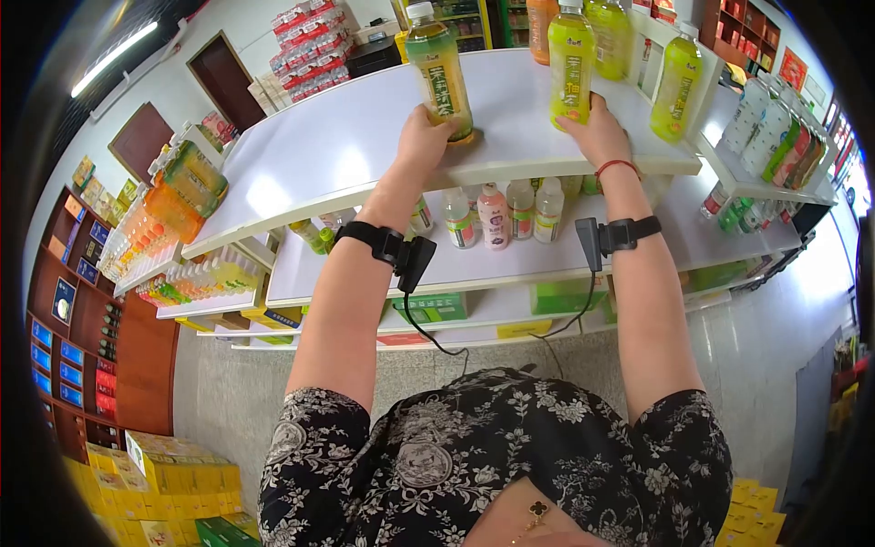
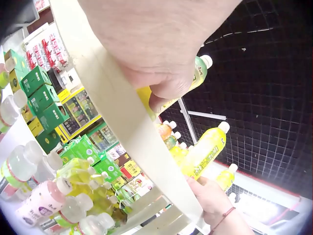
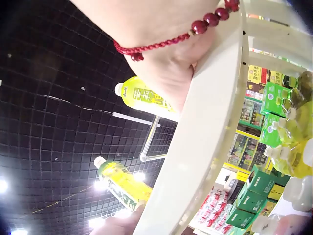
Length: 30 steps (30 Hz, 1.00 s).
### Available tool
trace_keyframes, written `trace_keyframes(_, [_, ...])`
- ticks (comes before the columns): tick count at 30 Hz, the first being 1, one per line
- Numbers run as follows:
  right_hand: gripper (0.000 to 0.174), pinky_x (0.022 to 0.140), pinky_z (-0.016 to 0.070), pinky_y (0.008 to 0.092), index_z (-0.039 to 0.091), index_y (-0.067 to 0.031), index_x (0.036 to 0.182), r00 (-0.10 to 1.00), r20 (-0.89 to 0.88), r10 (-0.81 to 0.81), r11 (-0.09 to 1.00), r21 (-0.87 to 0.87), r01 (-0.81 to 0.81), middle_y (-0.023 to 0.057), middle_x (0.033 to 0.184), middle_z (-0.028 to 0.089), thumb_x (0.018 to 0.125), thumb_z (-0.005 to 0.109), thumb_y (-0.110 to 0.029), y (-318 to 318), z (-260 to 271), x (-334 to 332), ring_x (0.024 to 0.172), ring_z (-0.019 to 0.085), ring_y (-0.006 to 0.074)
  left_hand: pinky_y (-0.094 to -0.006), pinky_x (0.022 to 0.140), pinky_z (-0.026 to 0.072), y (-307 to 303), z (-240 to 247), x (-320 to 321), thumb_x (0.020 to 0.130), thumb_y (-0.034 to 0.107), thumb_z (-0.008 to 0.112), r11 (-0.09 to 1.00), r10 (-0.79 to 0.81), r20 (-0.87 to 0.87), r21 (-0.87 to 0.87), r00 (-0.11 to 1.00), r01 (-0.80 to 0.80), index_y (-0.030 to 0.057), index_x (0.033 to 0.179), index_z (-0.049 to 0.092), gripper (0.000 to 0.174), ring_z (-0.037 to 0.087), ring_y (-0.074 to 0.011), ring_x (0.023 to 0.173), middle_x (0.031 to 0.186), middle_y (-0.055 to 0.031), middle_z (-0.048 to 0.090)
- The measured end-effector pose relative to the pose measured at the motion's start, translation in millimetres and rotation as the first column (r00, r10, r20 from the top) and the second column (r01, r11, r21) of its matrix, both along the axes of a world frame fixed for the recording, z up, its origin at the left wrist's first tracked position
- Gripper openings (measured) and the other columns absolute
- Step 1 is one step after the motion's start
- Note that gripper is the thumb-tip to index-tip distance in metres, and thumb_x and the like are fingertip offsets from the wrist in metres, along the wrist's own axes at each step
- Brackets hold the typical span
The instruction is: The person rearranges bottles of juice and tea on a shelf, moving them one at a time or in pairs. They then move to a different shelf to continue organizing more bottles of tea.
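Observation:
In the head view my left hand [image 1: 421, 141] grips the lower part of a green-labelled tea bottle [image 1: 439, 73], which leans a little on the white top shelf. My right hand [image 1: 599, 139], a red bracelet at its wrist, holds a yellow-green tea bottle [image 1: 571, 68] low down, near its base. From the left wrist, the left hand [image 2: 161, 54] covers most of its bottle. The right wrist view shows the right hand [image 3: 161, 73] in front of its bottle [image 3: 144, 95], hiding the base. Another yellow-green bottle [image 1: 675, 87] stands right of the right hand.
More bottles, one orange [image 1: 543, 32] and one yellow-green [image 1: 609, 41], stand behind. The shelf's curved front edge [image 1: 510, 170] runs under both wrists. Small bottles, one pink [image 1: 493, 217], fill the shelf below. A wrapped pack of bottles [image 1: 775, 132] sits at the right.

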State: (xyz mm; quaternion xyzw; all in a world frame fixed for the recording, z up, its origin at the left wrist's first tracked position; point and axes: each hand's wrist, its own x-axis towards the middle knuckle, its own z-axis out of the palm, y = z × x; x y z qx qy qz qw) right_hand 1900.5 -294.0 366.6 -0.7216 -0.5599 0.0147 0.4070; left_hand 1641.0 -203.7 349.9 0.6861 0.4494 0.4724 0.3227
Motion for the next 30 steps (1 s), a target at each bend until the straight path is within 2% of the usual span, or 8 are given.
trace_keyframes(9, [0.060, 0.088, 0.0448, 0.0414, 0.044, -0.0099, 0.125, 0.999, 0.035, -0.017, 1.000, -0.022, 0.018, 0.0125, 0.117, 0.060, 0.077, 0.065, -0.040, 4.5, -2.5, 0.8, 0.104, 0.059, 0.0297, -0.0356, 0.080, 0.0477, 17.5, -10.0, -1.9, 0.079, 0.021, 0.068, 0.999, 0.016, -0.014, 0.036, 1.000, -0.016, -0.0048, 0.107, 0.055, 0.040, 0.062, -0.0271, 0.091, 0.099, -0.0179, 0.064])
trace_keyframes(14, [0.063, 0.089, 0.0444, 0.0433, 0.044, -0.0094, 0.126, 0.999, 0.041, -0.001, 0.999, 0.050, -0.001, 0.0145, 0.117, 0.059, 0.076, 0.066, -0.042, 6.3, -7.0, 2.0, 0.105, 0.058, 0.0315, -0.0358, 0.079, 0.0482, -0.6, -0.8, -1.4, 0.078, 0.020, 0.069, 1.000, 0.021, 0.038, 0.011, 0.999, -0.021, -0.0052, 0.106, 0.055, 0.040, 0.063, -0.0274, 0.089, 0.097, -0.0179, 0.064])
trace_keyframes(18, [0.064, 0.088, 0.0446, 0.0439, 0.045, -0.0091, 0.125, 0.997, 0.082, -0.013, 0.998, 0.063, 0.008, 0.0160, 0.118, 0.058, 0.075, 0.066, -0.043, 13.5, -12.9, 8.0, 0.106, 0.057, 0.0335, -0.0353, 0.078, 0.0485, -8.2, 7.9, -0.8, 0.077, 0.019, 0.070, 0.998, 0.062, -0.059, -0.018, 0.996, -0.063, -0.0053, 0.102, 0.056, 0.037, 0.064, -0.0271, 0.087, 0.096, -0.0186, 0.065])
trace_keyframes(20, [0.063, 0.087, 0.0447, 0.0433, 0.046, -0.0089, 0.125, 0.996, 0.086, 0.016, 0.996, 0.085, -0.024, 0.0162, 0.117, 0.059, 0.075, 0.066, -0.043, 22.8, -20.0, 15.5, 0.106, 0.057, 0.0338, -0.0400, 0.082, 0.0480, 1.6, 0.6, -1.7, 0.075, 0.023, 0.071, 0.996, 0.089, -0.116, 0.036, 0.989, -0.085, -0.0054, 0.102, 0.056, 0.042, 0.061, -0.0331, 0.095, 0.100, -0.0213, 0.063])
trace_keyframes(21, [0.063, 0.087, 0.0448, 0.0429, 0.046, -0.0089, 0.125, 0.997, 0.067, 0.031, 0.996, 0.087, -0.037, 0.0163, 0.116, 0.060, 0.075, 0.066, -0.042, 24.3, -21.3, 16.0, 0.105, 0.057, 0.0336, -0.0414, 0.084, 0.0477, 4.4, -1.9, -1.5, 0.074, 0.025, 0.072, 0.995, 0.102, -0.126, 0.035, 0.987, -0.099, -0.0058, 0.103, 0.056, 0.045, 0.059, -0.0364, 0.098, 0.102, -0.0225, 0.062])
trace_keyframes(24, [0.061, 0.087, 0.0448, 0.0411, 0.045, -0.0076, 0.126, 0.997, 0.048, 0.064, 0.986, 0.151, -0.071, 0.0166, 0.113, 0.061, 0.077, 0.067, -0.037, 20.8, -19.5, 13.6, 0.105, 0.058, 0.0335, -0.0418, 0.083, 0.0487, -13.2, 9.2, -1.1, 0.072, 0.024, 0.073, 0.988, 0.147, -0.129, 0.061, 0.981, -0.140, -0.0070, 0.102, 0.055, 0.047, 0.060, -0.0374, 0.096, 0.100, -0.0248, 0.061])
trace_keyframes(25, [0.062, 0.088, 0.0446, 0.0404, 0.045, -0.0068, 0.127, 0.996, 0.045, 0.073, 0.988, 0.132, -0.079, 0.0164, 0.113, 0.061, 0.077, 0.067, -0.036, 20.1, -18.4, 13.8, 0.105, 0.058, 0.0333, -0.0396, 0.082, 0.0487, -19.3, 13.9, -1.9, 0.073, 0.027, 0.073, 0.990, 0.136, -0.146, 0.048, 0.980, -0.130, -0.0042, 0.102, 0.056, 0.045, 0.061, -0.0326, 0.095, 0.102, -0.0216, 0.062])
trace_keyframes(30, [0.064, 0.089, 0.0440, 0.0367, 0.042, -0.0026, 0.130, 0.992, 0.052, 0.116, 0.983, 0.134, -0.122, 0.0167, 0.116, 0.059, 0.079, 0.068, -0.032, 17.4, -14.0, 20.3, 0.107, 0.057, 0.0313, -0.0410, 0.085, 0.0475, -13.3, 7.3, 8.2, 0.070, 0.026, 0.074, 0.981, 0.168, -0.145, 0.121, 0.975, -0.151, -0.0049, 0.099, 0.057, 0.046, 0.058, -0.0369, 0.098, 0.104, -0.0236, 0.060])
